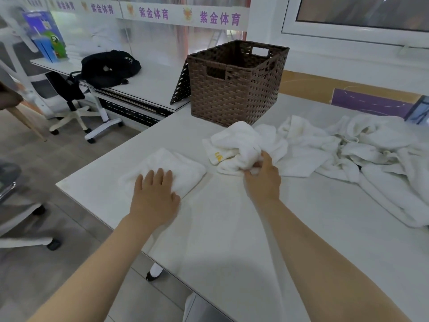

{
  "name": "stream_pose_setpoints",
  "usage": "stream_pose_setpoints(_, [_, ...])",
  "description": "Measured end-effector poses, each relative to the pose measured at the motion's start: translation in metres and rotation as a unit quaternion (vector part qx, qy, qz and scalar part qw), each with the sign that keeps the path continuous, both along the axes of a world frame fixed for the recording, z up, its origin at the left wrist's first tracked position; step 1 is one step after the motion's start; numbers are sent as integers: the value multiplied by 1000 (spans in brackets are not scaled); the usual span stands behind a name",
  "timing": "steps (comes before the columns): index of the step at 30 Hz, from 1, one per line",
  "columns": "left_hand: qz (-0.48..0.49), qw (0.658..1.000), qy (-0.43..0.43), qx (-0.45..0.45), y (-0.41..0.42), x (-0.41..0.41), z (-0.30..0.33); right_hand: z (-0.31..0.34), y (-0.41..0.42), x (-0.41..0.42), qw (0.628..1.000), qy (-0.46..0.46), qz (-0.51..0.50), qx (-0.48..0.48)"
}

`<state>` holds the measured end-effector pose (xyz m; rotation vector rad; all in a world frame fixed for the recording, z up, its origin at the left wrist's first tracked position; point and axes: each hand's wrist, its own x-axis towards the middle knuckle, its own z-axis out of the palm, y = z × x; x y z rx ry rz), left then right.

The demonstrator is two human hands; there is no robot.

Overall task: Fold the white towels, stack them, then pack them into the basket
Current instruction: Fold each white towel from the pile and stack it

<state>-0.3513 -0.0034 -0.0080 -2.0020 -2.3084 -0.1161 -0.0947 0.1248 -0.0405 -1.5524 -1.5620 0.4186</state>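
The left hand (pixel 156 194) lies flat, fingers straight and together, pressing on a folded towel (pixel 167 168) that sits near the left edge of the white counter (pixel 232 228). The right hand (pixel 262 177) is curled into a crumpled towel (pixel 236 145), pinching a bunch of its cloth between thumb and fingers; this towel lies just right of the folded one, apart from it, and shows a small yellow mark on its near left side (too blurred to read). Part of it is bunched up off the counter above the hand.

Farther right, a loose pile of towels (pixel 371 154) spreads over the counter to the right edge of the view, touching or overlapping the crumpled towel at its left end.

A brown woven basket (pixel 232 89) stands upright at the far side of the counter, just behind the crumpled towel, with cut-out handles in its walls. No towels show inside it from this angle. A dark perforated panel (pixel 181 87) leans against its left side.

To the far left, a second desk (pixel 151 87) carries a black bag (pixel 109 68), with a white office chair (pixel 69 112) beside it. Purple lettering (pixel 218 18) runs along the glass partition behind.
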Motion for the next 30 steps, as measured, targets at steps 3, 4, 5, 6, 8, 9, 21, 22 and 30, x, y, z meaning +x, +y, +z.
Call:
stream_pose_setpoints(3, [-52,994,38,92,-14,28,-18,-1,0,4,997,-76,9,2])
stream_pose_setpoints(4, [-81,991,38,100,-18,36,-22,-1,-1,5,995,-96,13,4])
stream_pose_setpoints(5, [-110,988,37,106,-22,44,-25,0,-3,7,994,-112,18,6])
stream_pose_setpoints(6, [-135,985,30,102,-25,51,-27,0,-5,9,992,-125,23,7])
stream_pose_setpoints(8, [-163,984,-11,72,-28,63,-33,-1,-11,13,990,-141,26,10])
stream_pose_setpoints(9, [-169,983,-39,57,-30,69,-36,-2,-16,17,989,-147,28,11])
stream_pose_setpoints(21, [-154,925,-339,77,-49,127,-29,5,-151,133,988,-139,71,-12])
stream_pose_setpoints(22, [-151,918,-357,85,-48,130,-28,6,-160,141,989,-131,65,-14])
stream_pose_setpoints(30, [-158,910,-383,26,-48,156,-27,2,-228,208,997,-51,34,-49])
